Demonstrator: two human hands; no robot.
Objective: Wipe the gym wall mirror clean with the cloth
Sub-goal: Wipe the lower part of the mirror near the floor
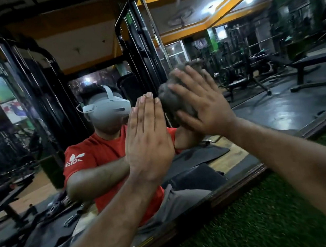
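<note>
The wall mirror (257,79) fills most of the head view and reflects the gym and a person in a red shirt. My left hand (147,138) lies flat against the glass with its fingers straight and together. To its right, my right hand (201,105) presses a bunched grey cloth (172,98) onto the mirror with spread, straight fingers. The cloth is blurred and mostly covered by the hand; only its left and upper edges show.
A dark wooden frame (227,194) edges the mirror's bottom, running diagonally from lower left to right. Green artificial turf (257,225) lies below it. Weight benches, racks and black floor mats appear only as reflections in the glass.
</note>
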